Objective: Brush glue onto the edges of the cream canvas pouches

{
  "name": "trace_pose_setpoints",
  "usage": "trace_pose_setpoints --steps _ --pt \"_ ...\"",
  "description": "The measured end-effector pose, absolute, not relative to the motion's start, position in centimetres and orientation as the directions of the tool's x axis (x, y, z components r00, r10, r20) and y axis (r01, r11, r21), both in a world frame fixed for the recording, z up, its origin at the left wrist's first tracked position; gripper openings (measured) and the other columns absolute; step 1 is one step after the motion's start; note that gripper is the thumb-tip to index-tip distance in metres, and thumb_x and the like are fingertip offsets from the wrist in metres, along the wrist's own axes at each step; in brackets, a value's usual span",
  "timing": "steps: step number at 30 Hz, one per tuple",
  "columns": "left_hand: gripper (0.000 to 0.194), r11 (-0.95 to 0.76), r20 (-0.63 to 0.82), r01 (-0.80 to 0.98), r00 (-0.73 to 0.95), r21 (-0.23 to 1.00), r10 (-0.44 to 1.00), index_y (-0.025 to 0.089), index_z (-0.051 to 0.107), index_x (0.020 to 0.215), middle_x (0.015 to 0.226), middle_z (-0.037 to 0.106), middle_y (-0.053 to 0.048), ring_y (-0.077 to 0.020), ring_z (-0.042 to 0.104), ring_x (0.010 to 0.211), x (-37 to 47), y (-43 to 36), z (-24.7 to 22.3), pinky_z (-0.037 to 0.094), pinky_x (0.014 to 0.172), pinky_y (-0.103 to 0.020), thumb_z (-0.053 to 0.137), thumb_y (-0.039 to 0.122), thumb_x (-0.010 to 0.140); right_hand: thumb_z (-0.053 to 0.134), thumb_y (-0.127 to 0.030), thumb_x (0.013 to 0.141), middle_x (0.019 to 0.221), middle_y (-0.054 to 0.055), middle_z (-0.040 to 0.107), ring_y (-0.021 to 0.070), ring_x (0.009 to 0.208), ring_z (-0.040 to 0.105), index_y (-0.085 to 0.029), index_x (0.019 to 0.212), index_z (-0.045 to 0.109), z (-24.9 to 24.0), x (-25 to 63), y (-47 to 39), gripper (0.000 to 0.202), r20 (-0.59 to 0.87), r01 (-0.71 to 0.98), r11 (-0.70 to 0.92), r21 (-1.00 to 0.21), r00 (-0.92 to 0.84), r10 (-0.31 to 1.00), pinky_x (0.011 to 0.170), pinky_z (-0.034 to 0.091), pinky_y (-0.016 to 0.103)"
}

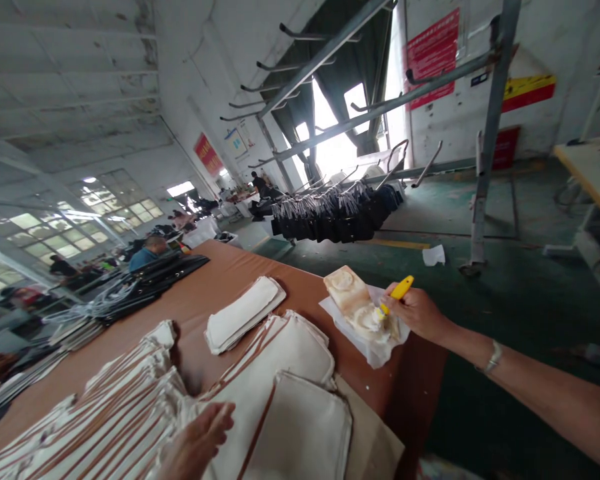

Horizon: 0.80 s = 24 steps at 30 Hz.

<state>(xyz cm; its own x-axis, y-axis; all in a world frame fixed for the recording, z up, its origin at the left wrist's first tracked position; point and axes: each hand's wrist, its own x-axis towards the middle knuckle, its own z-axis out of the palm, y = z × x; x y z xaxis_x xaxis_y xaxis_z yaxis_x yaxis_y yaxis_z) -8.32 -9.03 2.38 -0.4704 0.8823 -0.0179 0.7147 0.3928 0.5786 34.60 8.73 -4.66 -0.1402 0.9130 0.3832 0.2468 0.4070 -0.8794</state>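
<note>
My right hand (420, 312) is closed round the yellow handle of a brush (399, 291). The brush tip rests in white paste (367, 321) inside an opened, smeared tub (347, 290), which lies on a white sheet (376, 357) at the table corner. At the bottom, my left hand (200, 437) is slightly blurred, its fingers stretched out and holding nothing that I can see. It hovers near cream fabric pieces with brown edging: an overlapping row (125, 400) on the left and larger rounded panels (300, 427) on the right. Whether it touches them I cannot tell.
A small stack of cream pieces (245, 315) lies mid-table on the brown cover (230, 263). Black items (165, 277) are piled at the far left edge. Beyond stands a metal rack (490, 147) hung with dark pieces (340, 217). A person in blue (147, 253) is further back.
</note>
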Motion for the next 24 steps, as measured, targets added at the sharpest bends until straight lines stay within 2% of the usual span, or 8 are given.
trace_pose_setpoints --steps 2,4,6,9,13,16,19,24 --pt "0.054 0.362 -0.129 0.735 -0.355 0.574 0.926 0.019 0.071 0.087 0.081 0.074 -0.006 -0.0256 0.068 0.077 -7.4 -8.9 -0.7 0.054 0.07 -0.034 0.055 0.068 0.073 0.055 -0.044 0.086 0.069 0.004 0.063 0.0217 0.065 0.059 -0.017 0.076 0.064 -6.1 33.4 9.8 0.03 0.366 0.297 0.397 -0.869 -0.155 0.918 0.063 0.044 0.03" --pt "0.042 0.343 -0.106 0.788 -0.338 0.511 0.935 0.017 0.068 0.096 0.092 0.073 -0.008 -0.027 0.068 0.091 -6.1 -8.7 -2.9 0.051 0.085 -0.036 0.051 0.052 0.081 0.055 -0.043 0.084 0.066 0.005 0.064 0.0225 0.062 0.06 -0.017 0.075 0.066 -7.0 32.6 10.4 0.03 0.351 0.346 0.387 -0.854 -0.165 0.922 0.062 0.044 0.031" --pt "0.037 0.365 -0.046 0.839 -0.38 0.404 0.924 0.017 0.066 0.1 0.098 0.071 -0.01 -0.0271 0.066 0.097 -4.7 -8.5 -4.0 0.047 0.09 -0.038 0.045 0.043 0.086 0.055 -0.042 0.084 0.065 0.005 0.065 0.0227 0.06 0.06 -0.017 0.074 0.067 -7.4 32.3 10.7 0.029 0.345 0.382 0.387 -0.839 -0.175 0.922 0.061 0.043 0.031" --pt "0.033 0.382 -0.048 0.868 -0.387 0.317 0.921 0.02 0.061 0.096 0.095 0.07 -0.009 -0.0259 0.067 0.093 -2.9 -8.3 -4.1 0.046 0.082 -0.037 0.037 0.043 0.092 0.052 -0.042 0.087 0.072 0.006 0.068 0.0235 0.065 0.063 -0.017 0.077 0.067 -7.2 32.5 10.6 0.03 0.361 0.405 0.4 -0.822 -0.172 0.917 0.064 0.045 0.03" --pt "0.027 0.396 -0.117 0.876 -0.379 0.274 0.918 0.023 0.052 0.08 0.075 0.067 -0.004 -0.0233 0.065 0.075 -1.7 -7.9 -3.8 0.04 0.065 -0.029 0.038 0.043 0.092 0.051 -0.042 0.089 0.076 0.006 0.069 0.0238 0.069 0.064 -0.017 0.081 0.067 -7.1 33.2 10.0 0.031 0.378 0.425 0.414 -0.805 -0.169 0.91 0.064 0.045 0.03" --pt "0.027 0.372 -0.101 0.861 -0.36 0.347 0.927 0.022 0.051 0.074 0.065 0.06 0.0 -0.0192 0.059 0.066 -1.7 -7.8 -4.4 0.036 0.06 -0.026 0.041 0.041 0.091 0.048 -0.04 0.091 0.072 0.006 0.067 0.0234 0.065 0.063 -0.017 0.08 0.066 -7.6 34.3 9.4 0.031 0.382 0.453 0.407 -0.793 -0.15 0.912 0.062 0.045 0.031" --pt "0.034 0.337 -0.07 0.825 -0.344 0.455 0.936 0.021 0.054 0.071 0.06 0.053 0.003 -0.017 0.054 0.061 -2.0 -8.1 -5.2 0.034 0.057 -0.025 0.045 0.049 0.088 0.047 -0.038 0.092 0.073 0.006 0.066 0.0231 0.065 0.062 -0.018 0.08 0.064 -7.6 35.7 8.7 0.03 0.405 0.488 0.403 -0.774 -0.107 0.908 0.06 0.044 0.032" --pt "0.04 0.313 -0.131 0.624 -0.32 0.716 0.938 0.016 0.065 0.079 0.068 0.064 -0.001 -0.0182 0.058 0.066 -2.0 -8.6 -5.7 0.04 0.059 -0.025 0.055 0.055 0.079 0.049 -0.036 0.094 0.086 0.007 0.068 0.023 0.077 0.064 -0.018 0.092 0.065 -6.6 35.9 7.5 0.024 0.471 0.461 0.508 -0.728 -0.203 0.859 0.071 0.048 0.033"
